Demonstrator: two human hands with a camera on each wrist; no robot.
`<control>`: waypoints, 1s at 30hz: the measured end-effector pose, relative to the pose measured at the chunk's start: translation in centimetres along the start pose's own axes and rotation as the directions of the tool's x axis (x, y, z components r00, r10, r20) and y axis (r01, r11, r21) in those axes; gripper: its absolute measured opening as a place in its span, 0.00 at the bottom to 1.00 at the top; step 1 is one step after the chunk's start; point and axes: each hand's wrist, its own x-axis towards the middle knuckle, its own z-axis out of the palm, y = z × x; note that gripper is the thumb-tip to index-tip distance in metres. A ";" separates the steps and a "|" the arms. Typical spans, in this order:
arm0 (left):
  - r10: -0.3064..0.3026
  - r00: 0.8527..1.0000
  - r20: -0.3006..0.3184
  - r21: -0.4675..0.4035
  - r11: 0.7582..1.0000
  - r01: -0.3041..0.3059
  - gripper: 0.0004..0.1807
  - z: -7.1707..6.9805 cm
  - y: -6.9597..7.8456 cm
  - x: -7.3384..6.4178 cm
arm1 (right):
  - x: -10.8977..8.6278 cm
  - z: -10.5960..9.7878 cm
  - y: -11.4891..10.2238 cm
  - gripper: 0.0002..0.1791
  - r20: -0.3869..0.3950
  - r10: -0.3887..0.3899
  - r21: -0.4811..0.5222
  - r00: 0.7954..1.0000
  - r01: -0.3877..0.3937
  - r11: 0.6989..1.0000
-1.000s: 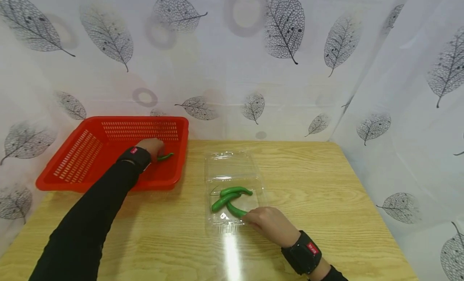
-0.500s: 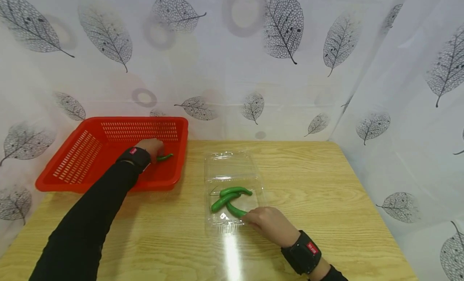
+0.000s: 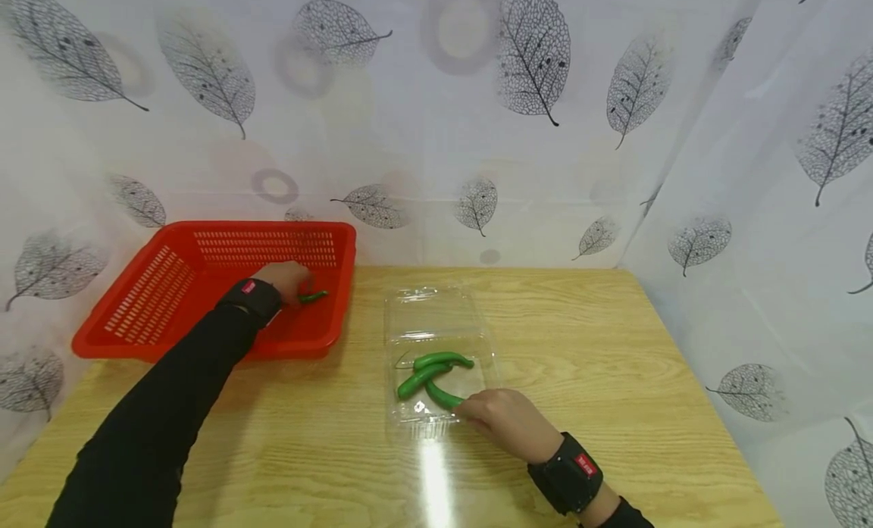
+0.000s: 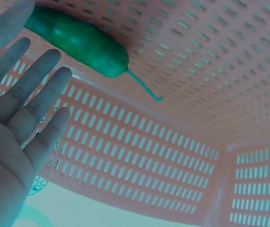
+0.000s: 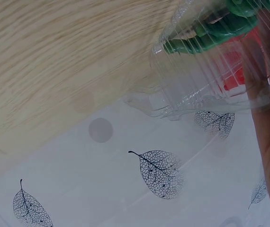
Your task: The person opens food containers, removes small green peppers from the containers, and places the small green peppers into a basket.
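In the head view, my left hand (image 3: 283,278) reaches into a red plastic basket (image 3: 164,225) and partly covers a green chili pepper (image 3: 314,296). The left wrist view shows the chili's thick body and thin stem; my thumb lies by its end, and the other fingers are extended and spread below it. My right hand (image 3: 508,422) grips the front right edge of a clear plastic clamshell container (image 3: 436,312), hiding the end of one chili (image 3: 442,395). Two more chilies, one upper (image 3: 442,358) and one left (image 3: 419,380), lie in its near half.
The container's lid lies folded back, away from me, on the wooden table (image 3: 580,346). The basket has slotted side walls and stands at the back left. A white curtain (image 3: 409,134) with a leaf print hangs behind the table and along its right side.
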 end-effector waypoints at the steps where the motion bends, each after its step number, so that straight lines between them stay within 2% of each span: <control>1: 0.007 1.000 -0.001 0.004 1.000 -0.007 0.18 -0.1 0.0 -0.1 | 0.0 0.0 0.0 0.08 -0.001 0.000 0.000 1.000 0.000 1.000; 6: 0.033 0.999 -0.035 0.020 0.999 -0.032 0.27 -0.6 0.2 -0.7 | 0.0 -0.1 0.0 0.08 -0.004 0.003 0.008 1.000 -0.003 1.000; 15: 0.040 0.998 -0.055 0.035 0.999 -0.038 0.31 -1.9 0.6 -2.3 | -0.1 0.0 0.1 0.07 -0.015 -0.009 0.009 1.000 0.010 1.000; 19: 0.064 0.996 -0.068 0.047 0.997 -0.061 0.31 -2.5 1.2 -2.9 | -0.1 0.0 0.1 0.07 -0.014 -0.010 0.006 1.000 0.010 1.000; 25: 0.085 0.990 -0.111 0.013 0.996 -0.084 0.32 -3.4 2.7 -4.0 | -0.1 0.0 0.1 0.08 -0.014 -0.008 0.001 1.000 0.008 1.000; 30: 0.134 0.976 -0.170 0.033 0.991 -0.131 0.31 -4.4 4.3 -4.9 | -0.1 -0.1 0.0 0.08 -0.012 -0.008 -0.004 1.000 0.008 1.000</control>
